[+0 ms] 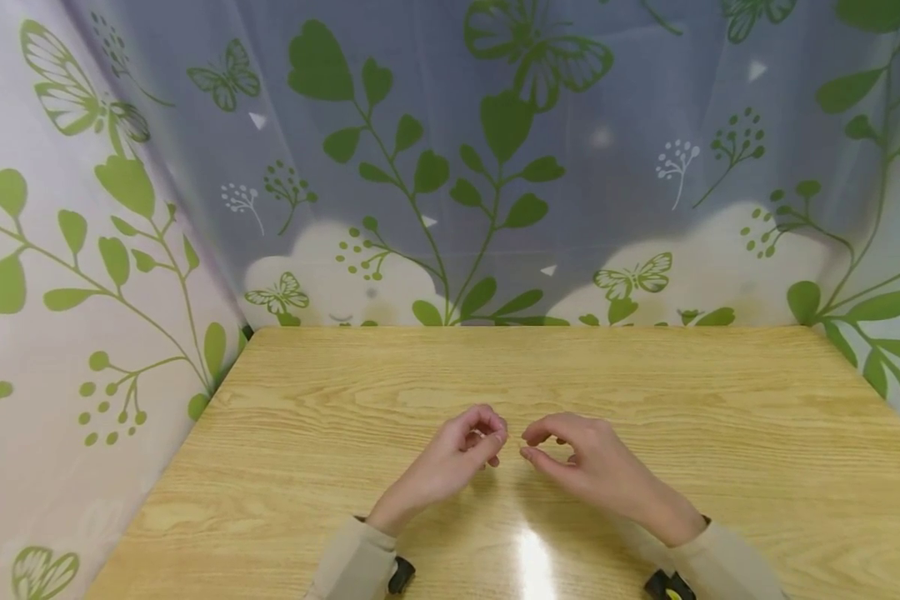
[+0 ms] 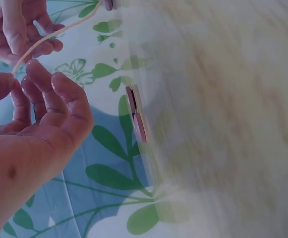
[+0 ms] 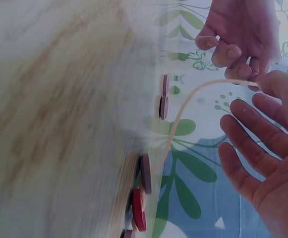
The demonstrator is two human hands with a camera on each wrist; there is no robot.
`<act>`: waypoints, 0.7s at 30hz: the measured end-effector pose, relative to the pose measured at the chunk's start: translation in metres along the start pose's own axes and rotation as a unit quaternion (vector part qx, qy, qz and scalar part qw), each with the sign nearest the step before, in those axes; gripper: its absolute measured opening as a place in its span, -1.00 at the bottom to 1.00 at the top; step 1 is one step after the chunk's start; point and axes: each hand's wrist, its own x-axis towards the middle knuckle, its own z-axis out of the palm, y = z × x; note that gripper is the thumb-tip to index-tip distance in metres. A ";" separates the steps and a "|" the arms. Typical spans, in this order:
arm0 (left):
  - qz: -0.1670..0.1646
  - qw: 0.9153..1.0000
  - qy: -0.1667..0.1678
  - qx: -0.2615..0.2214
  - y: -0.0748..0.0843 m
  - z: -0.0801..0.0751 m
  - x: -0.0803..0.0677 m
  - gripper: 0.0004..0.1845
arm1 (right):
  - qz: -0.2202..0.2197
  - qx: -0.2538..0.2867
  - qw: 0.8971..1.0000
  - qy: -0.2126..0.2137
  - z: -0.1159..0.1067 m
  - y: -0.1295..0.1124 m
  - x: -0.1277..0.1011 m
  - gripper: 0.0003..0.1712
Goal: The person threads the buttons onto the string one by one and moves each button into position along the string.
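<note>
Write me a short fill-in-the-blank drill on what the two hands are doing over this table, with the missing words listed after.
1. Both hands pinch a thin, pale ____ stretched between them.
2. The left hand and the right hand work above a light ____ table.
3. The backdrop curtain is printed with leaves and butterflies in the colour ____.
4. In the right wrist view, round flat pieces hang along the table's ____.

Missing words: cord; wooden; green; edge
</note>
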 end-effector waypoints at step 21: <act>0.003 1.000 -0.015 -0.003 0.000 0.001 0.000 -0.84 | -0.013 0.015 0.999 0.029 0.006 -0.002 0.004 -0.75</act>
